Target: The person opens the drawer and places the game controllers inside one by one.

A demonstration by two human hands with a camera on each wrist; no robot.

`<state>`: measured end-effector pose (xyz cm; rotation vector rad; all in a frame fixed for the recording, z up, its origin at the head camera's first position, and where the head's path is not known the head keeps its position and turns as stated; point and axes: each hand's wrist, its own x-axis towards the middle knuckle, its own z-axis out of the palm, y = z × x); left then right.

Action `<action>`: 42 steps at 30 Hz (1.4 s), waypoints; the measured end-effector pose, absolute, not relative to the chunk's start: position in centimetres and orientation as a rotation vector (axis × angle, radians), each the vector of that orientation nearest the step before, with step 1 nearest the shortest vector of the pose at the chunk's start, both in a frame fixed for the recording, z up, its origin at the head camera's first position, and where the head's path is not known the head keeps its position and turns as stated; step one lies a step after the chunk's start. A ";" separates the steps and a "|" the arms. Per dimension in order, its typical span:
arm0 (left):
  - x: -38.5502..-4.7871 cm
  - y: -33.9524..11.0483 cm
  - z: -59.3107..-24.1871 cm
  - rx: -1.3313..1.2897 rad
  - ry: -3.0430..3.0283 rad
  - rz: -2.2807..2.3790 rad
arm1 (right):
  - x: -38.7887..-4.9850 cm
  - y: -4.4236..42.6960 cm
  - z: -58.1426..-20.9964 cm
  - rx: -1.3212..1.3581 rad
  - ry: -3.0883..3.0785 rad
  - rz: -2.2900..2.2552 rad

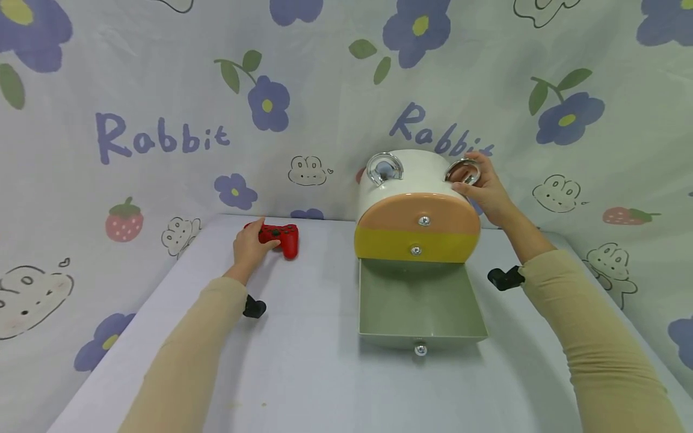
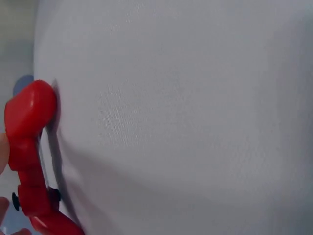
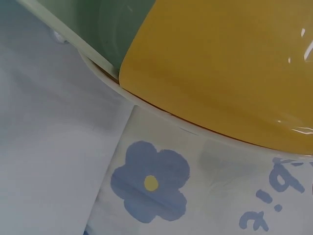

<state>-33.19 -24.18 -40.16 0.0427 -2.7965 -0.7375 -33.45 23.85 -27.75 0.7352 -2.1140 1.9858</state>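
Note:
My left hand holds a red game controller at the back left of the table, with the thumb on its near side. In the left wrist view the controller shows edge-on, and only bits of fingers appear. To the right stands a small rounded drawer cabinet with a white top. My right hand grips the chrome ring on its upper right, thumb below and fingers above. The cabinet's bottom green drawer is pulled out, with nothing inside.
Above the green drawer, the orange drawer and yellow drawer are closed. A second chrome ring sits on the cabinet's upper left. Behind the white table hangs a printed curtain.

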 end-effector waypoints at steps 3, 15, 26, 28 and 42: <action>-33.2 -24.4 -40.4 0.037 -2.822 -0.705 | -33.4 23.8 -27.7 0.734 -2.120 1.980; -32.8 -24.1 -40.7 -0.011 -2.961 -0.450 | -33.3 23.8 -27.6 0.754 -2.102 1.995; -32.4 -24.6 -40.4 -0.109 -3.010 -0.206 | -33.3 23.8 -27.6 0.760 -2.087 2.016; -32.5 -24.7 -40.4 -0.132 -3.020 -0.211 | -33.3 23.8 -27.7 0.766 -2.081 2.020; -32.4 -26.8 -41.2 -0.338 -3.191 -0.730 | -33.2 23.7 -27.7 0.758 -2.087 2.011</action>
